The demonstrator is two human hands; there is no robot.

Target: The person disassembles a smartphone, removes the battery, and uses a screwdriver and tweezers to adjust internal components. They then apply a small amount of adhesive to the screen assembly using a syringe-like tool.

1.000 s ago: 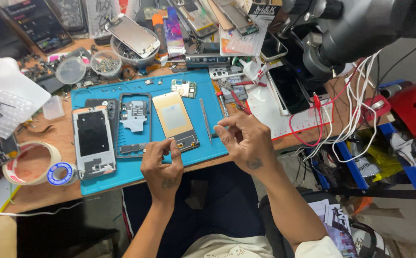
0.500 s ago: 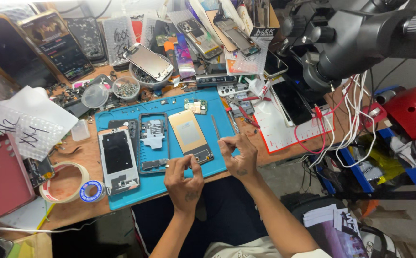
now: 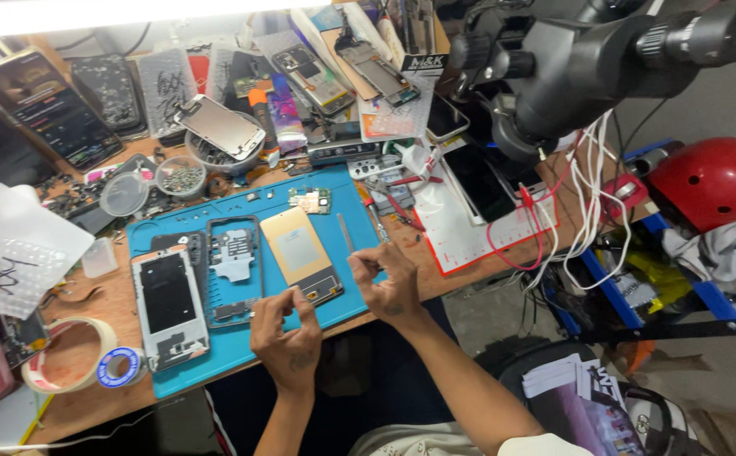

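Both hands hover at the near edge of the blue silicone work mat (image 3: pixel 241 359), held close to the body where fine work is steadiest: the left hand (image 3: pixel 287 338) has its fingers curled with thumb and forefinger drawn together, and the right hand (image 3: pixel 389 287) is likewise pinched at the fingertips, though whatever sits between them is too small to make out. Just ahead of them lies the gold battery and board assembly (image 3: pixel 300 253), angled on the mat within easy reach. Beside it to the left rest the phone mid-frame (image 3: pixel 233 270) and the opened white phone housing (image 3: pixel 169 308), set side by side, seemingly so the parts stay in order. A thin metal tool (image 3: pixel 344 232) and a small circuit board (image 3: pixel 309 200) lie further back on the mat. On the wooden counter (image 3: pixel 114 295) a roll of tape (image 3: pixel 68 367) sits left, and a microscope (image 3: pixel 587 67) hangs over the right side.
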